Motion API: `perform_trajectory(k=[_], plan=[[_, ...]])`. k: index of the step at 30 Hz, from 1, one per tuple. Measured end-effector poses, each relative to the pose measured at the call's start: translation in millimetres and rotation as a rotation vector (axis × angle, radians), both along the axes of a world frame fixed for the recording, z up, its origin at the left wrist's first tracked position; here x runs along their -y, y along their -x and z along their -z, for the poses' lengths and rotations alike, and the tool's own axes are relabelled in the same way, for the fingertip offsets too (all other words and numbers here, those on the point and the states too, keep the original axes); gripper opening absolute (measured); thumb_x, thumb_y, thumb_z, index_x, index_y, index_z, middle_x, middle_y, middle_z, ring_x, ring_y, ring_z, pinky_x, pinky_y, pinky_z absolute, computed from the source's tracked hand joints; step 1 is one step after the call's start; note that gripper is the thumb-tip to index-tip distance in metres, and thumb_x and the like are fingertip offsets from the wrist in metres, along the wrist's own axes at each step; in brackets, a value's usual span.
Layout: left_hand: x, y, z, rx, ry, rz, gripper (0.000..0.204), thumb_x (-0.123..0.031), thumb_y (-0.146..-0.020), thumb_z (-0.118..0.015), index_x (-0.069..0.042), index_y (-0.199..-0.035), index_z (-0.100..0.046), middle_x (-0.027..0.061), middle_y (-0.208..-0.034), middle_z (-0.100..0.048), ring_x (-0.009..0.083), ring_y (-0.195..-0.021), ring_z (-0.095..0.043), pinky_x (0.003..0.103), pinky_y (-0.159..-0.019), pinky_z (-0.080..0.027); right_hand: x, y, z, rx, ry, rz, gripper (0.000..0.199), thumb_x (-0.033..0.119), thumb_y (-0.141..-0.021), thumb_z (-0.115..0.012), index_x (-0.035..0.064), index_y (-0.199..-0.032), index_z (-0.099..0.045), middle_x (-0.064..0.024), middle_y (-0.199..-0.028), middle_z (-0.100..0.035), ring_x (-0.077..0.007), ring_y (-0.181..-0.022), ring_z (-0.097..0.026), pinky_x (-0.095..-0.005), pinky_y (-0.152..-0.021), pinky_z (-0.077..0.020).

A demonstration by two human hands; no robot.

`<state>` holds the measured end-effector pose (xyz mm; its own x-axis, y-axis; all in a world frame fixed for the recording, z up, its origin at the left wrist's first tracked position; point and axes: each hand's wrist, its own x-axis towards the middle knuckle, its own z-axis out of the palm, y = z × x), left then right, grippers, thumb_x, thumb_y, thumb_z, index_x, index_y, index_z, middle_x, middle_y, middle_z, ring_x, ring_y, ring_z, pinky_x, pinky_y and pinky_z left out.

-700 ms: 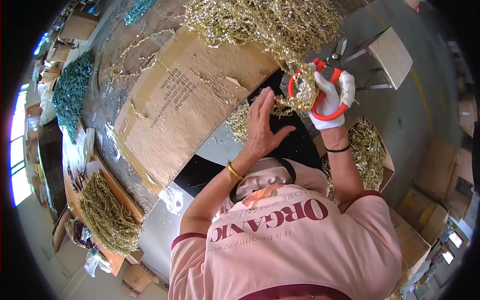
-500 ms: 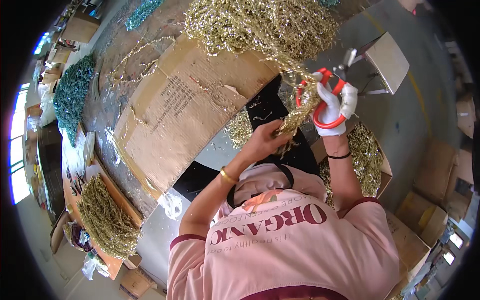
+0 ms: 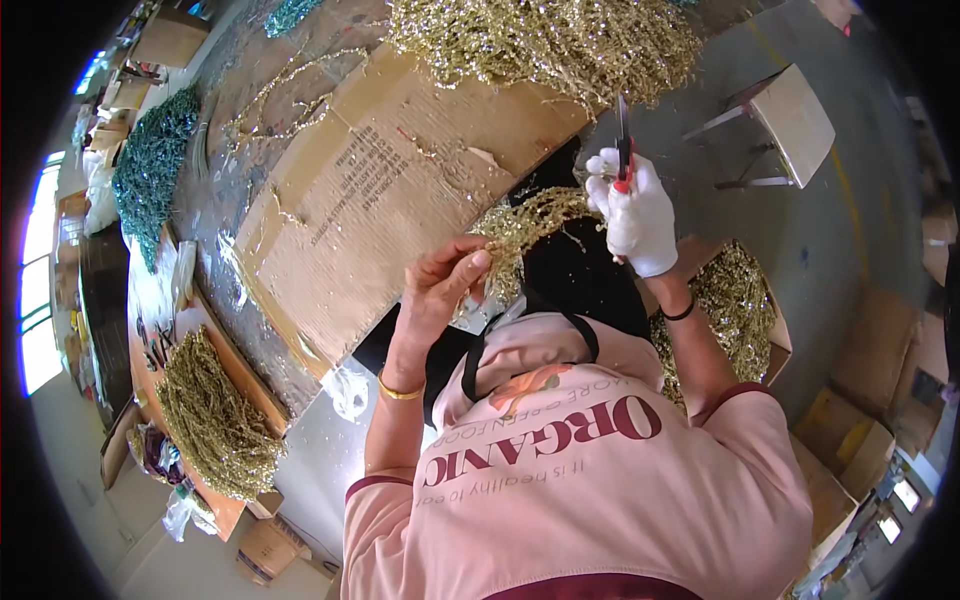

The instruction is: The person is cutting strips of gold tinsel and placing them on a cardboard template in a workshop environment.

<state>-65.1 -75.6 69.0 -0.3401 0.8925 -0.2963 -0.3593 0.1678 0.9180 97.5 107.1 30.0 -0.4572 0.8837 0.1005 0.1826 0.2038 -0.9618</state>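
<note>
One tinsel bunch (image 3: 540, 222) runs left-to-right, just right of the cardboard (image 3: 390, 180); the left hand (image 3: 436, 290) pinches its left end, the right hand (image 3: 640, 215), wrapped round scissors (image 3: 624, 150), by its right.

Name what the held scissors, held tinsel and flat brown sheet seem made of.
Scissors: metal blade, judging by its grey sheen; red handle, perhaps plastic.
Tinsel: probably metallised plastic film, from the glittering gold strands.
Sheet: matte cardboard, its brown surface paper peeling.

Pink shirt (image 3: 590, 490) — white glove (image 3: 642, 228)
</note>
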Motion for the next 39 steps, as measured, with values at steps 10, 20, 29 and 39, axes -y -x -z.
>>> perform_trajectory(k=[10, 20, 29, 39], plan=[[-21, -61, -11, -0.648, -0.318, 0.623, 0.022, -0.004, -0.073, -0.064, -0.002, -0.096, -0.064, 0.0135, -0.093, -0.062, 0.0259, -0.084, -0.059, 0.033, -0.072, -0.046, 24, -24, 67, 0.145, 0.426, -0.002, 0.027, 0.032, -0.084, -0.061, 0.0062, -0.084, -0.053, -0.0035, -0.074, -0.055, -0.0105, -0.061, -0.055, -0.0211, -0.051, -0.0448], [-109, -27, 113, -1.015, -0.166, 0.122, 0.009, -0.008, -0.079, -0.058, -0.002, -0.083, -0.062, 0.0144, -0.082, -0.060, 0.0310, -0.077, -0.057, 0.037, -0.066, -0.046, 38, -35, 72, 0.033, 0.552, 0.091, 0.021, 0.015, -0.086, -0.056, 0.0022, -0.101, -0.050, -0.0038, -0.084, -0.058, -0.0071, -0.067, -0.054, -0.0218, -0.058, -0.0453], [-174, -40, 112, -1.153, 0.110, 0.981, 0.029, -0.035, -0.085, -0.048, -0.011, -0.091, -0.063, 0.0075, -0.094, -0.061, 0.0238, -0.100, -0.053, 0.056, -0.100, -0.016, 40, -67, 95, 0.165, 0.366, 0.012, 0.027, 0.015, -0.084, -0.056, 0.0025, -0.106, -0.046, -0.0058, -0.090, -0.059, -0.0097, -0.072, -0.057, -0.0219, -0.064, -0.0464], [-126, -24, 87, 0.318, 0.135, 0.440, 0.032, -0.017, -0.087, -0.056, -0.002, -0.114, -0.051, 0.0035, -0.098, -0.060, 0.0089, -0.086, -0.056, 0.023, -0.076, -0.045, 62, -44, 40, 0.128, 0.150, -0.266, 0.035, 0.003, -0.079, -0.059, 0.0018, -0.109, -0.042, -0.0065, -0.089, -0.055, -0.0118, -0.072, -0.055, -0.0238, -0.058, -0.0473]])
